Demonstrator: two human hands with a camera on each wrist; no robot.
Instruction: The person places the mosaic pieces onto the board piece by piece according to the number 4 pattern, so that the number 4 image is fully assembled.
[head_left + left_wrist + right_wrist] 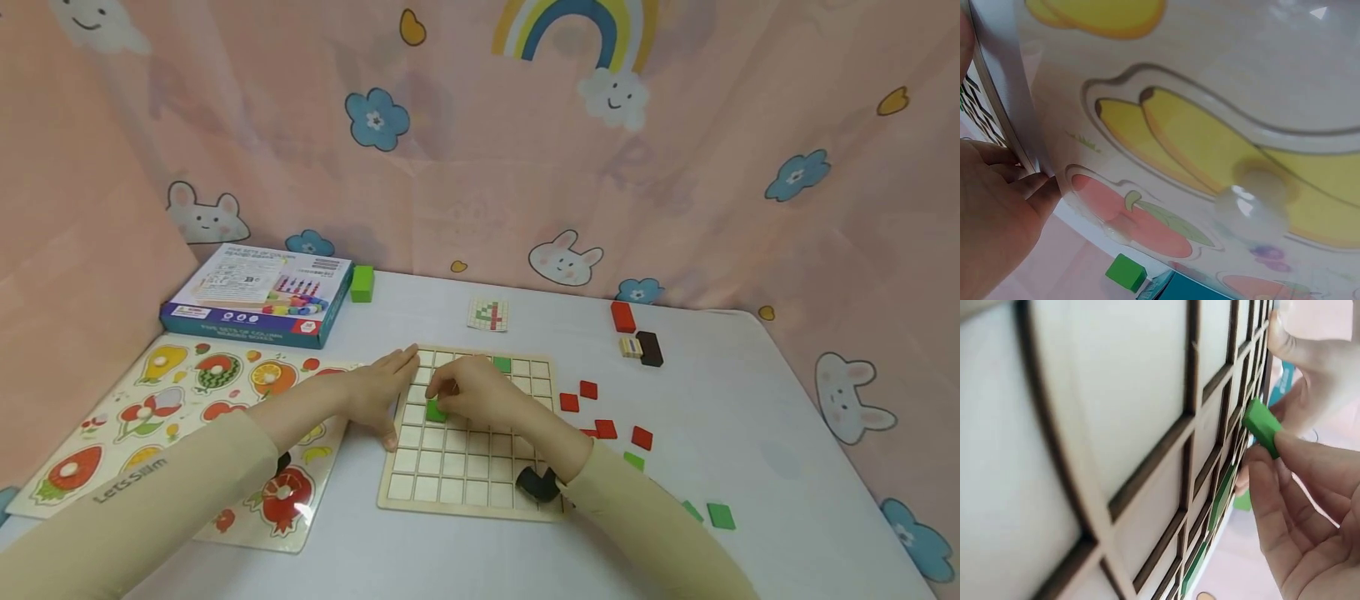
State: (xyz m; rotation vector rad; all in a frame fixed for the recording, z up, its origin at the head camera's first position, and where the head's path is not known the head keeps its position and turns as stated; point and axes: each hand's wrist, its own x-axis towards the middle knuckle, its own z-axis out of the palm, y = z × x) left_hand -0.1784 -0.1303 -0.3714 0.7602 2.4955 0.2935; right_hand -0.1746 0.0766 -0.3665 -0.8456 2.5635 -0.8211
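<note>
A wooden grid board (455, 492) lies flat in front of me in the head view. My left hand (378, 390) rests at its left edge, fingers fairly straight along the border. Over the board's left part, my right hand (483, 393) pinches a green square tile (435, 412) between thumb and finger. In the right wrist view the tile (1262, 425) is tilted, close to the grid cells. Another green tile (502, 364) sits in a cell of the top row. The right forearm and hand cover the middle and right of the grid.
Left of the board lies a fruit peg puzzle (285, 498), with a boxed toy (247, 293) and green block (362, 284) behind it. A pattern card (488, 315) lies beyond the board. Rightward are several red tiles (588, 390), green tiles (722, 516), a red block (622, 317) and a dark block (649, 349).
</note>
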